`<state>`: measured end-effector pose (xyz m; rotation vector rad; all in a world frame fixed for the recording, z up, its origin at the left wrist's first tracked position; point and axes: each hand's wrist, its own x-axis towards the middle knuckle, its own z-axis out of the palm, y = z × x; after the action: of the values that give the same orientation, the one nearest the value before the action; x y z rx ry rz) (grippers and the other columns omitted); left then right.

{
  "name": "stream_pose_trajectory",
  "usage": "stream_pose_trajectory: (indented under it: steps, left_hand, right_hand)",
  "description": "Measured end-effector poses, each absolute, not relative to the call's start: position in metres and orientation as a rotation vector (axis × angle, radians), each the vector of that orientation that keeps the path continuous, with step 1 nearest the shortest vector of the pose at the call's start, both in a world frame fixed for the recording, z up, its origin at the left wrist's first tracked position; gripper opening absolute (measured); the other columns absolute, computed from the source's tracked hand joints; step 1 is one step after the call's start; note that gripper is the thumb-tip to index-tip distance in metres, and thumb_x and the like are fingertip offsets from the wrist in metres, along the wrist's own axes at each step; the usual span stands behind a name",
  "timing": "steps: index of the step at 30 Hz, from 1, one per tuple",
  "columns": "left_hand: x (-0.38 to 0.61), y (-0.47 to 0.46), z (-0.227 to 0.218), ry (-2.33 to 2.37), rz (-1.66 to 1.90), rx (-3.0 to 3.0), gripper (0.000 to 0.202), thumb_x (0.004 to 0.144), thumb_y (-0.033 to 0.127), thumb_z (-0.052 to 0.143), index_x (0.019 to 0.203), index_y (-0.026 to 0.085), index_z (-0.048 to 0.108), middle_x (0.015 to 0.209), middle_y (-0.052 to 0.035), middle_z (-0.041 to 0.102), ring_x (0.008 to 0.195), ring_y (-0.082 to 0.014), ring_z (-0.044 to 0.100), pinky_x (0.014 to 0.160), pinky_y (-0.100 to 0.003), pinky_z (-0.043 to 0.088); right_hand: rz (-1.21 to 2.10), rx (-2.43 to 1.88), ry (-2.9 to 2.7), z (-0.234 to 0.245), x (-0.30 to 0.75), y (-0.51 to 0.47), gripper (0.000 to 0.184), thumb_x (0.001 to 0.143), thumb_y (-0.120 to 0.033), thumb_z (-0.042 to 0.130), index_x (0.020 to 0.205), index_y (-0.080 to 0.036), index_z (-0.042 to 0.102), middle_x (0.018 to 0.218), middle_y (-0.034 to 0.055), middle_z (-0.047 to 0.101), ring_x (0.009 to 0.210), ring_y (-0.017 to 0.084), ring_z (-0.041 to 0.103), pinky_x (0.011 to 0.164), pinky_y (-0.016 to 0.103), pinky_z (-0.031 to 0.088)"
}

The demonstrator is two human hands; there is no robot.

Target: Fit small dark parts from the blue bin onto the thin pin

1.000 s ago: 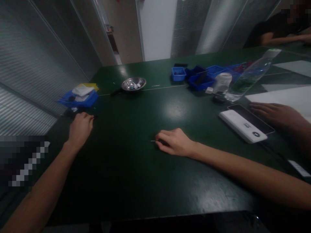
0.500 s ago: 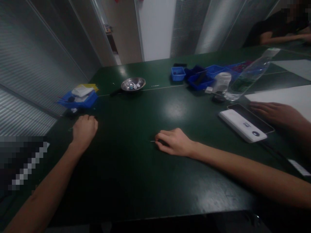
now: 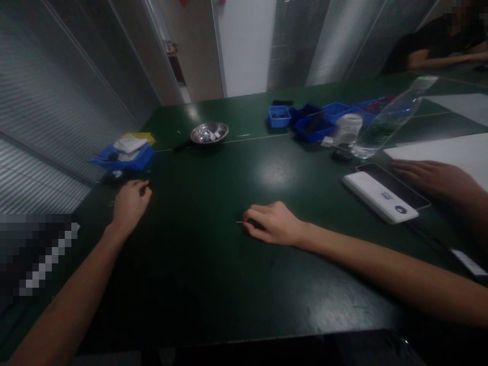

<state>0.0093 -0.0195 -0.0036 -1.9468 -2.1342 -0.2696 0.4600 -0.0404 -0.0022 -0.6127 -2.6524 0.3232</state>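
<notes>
On the dark green table, my right hand [image 3: 272, 222] rests with thumb and forefinger pinched together. A thin pale needle-like piece [image 3: 239, 222] sticks out to the left from its fingertips; the rest of it is hidden by the fingers. My left hand [image 3: 131, 201] lies farther left, near the front of a blue bin [image 3: 143, 158]. Its fingers are loosely curled, with a small gap between thumb and forefinger and nothing visible in it. The bin holds white and yellow packets [image 3: 129, 143].
A steel pan [image 3: 196, 133] with small items stands farther back. Blue bins [image 3: 279, 117], a white jar [image 3: 348, 131], a water bottle [image 3: 389, 122], a white power bank [image 3: 377, 195] and a phone [image 3: 394, 184] lie right. Another person's hand [image 3: 434, 175] rests beside the phone.
The fingers of my left hand have loosened, and a gap now shows between thumb and forefinger. My right hand keeps its place and pinch.
</notes>
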Motion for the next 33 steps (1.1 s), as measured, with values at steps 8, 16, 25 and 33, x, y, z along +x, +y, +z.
stream_pose_trajectory:
  steps: [8,16,25,33]
  left_hand:
    - [0.013,-0.018,0.002,-2.106,-0.671,-2.155,0.035,0.094,0.033,0.054,0.116,0.011,0.07,0.119,-0.0088,0.07,0.106,-0.0205,0.065,0.099,-0.033,0.046]
    - [0.122,-0.042,0.02,-1.847,-1.049,-2.657,0.024,0.09,0.035,0.065,0.107,0.022,0.075,0.112,-0.0056,0.074,0.104,-0.0232,0.069,0.097,-0.04,0.054]
    - [0.184,-0.073,0.003,-1.373,-0.878,-3.303,0.012,0.093,0.021,0.062,0.102,0.018,0.07,0.106,-0.0082,0.071,0.1,-0.0193,0.065,0.09,-0.037,0.055]
    - [0.181,-0.072,-0.002,-1.541,-0.899,-3.247,0.012,0.091,0.023,0.065,0.102,0.018,0.064,0.101,-0.0068,0.067,0.09,-0.0176,0.063,0.078,-0.032,0.053]
  right_hand:
    - [0.306,-0.607,-2.642,-0.001,0.459,-0.041,0.026,0.102,-0.034,0.041,0.104,-0.016,0.059,0.086,0.0022,0.063,0.064,0.009,0.05,0.054,0.022,0.031]
    - [0.336,-0.623,-2.637,0.0,0.46,-0.04,0.025,0.102,-0.034,0.042,0.104,-0.017,0.06,0.087,0.0019,0.064,0.064,0.009,0.051,0.054,0.022,0.032]
    - [0.329,-0.597,-2.613,0.0,0.46,-0.04,0.021,0.099,-0.031,0.044,0.101,-0.018,0.06,0.082,0.0012,0.062,0.062,0.01,0.05,0.053,0.023,0.029]
    - [0.3,-0.625,-2.609,-0.004,0.459,-0.04,0.019,0.095,-0.03,0.046,0.095,-0.018,0.061,0.078,-0.0001,0.061,0.06,0.009,0.048,0.053,0.024,0.028]
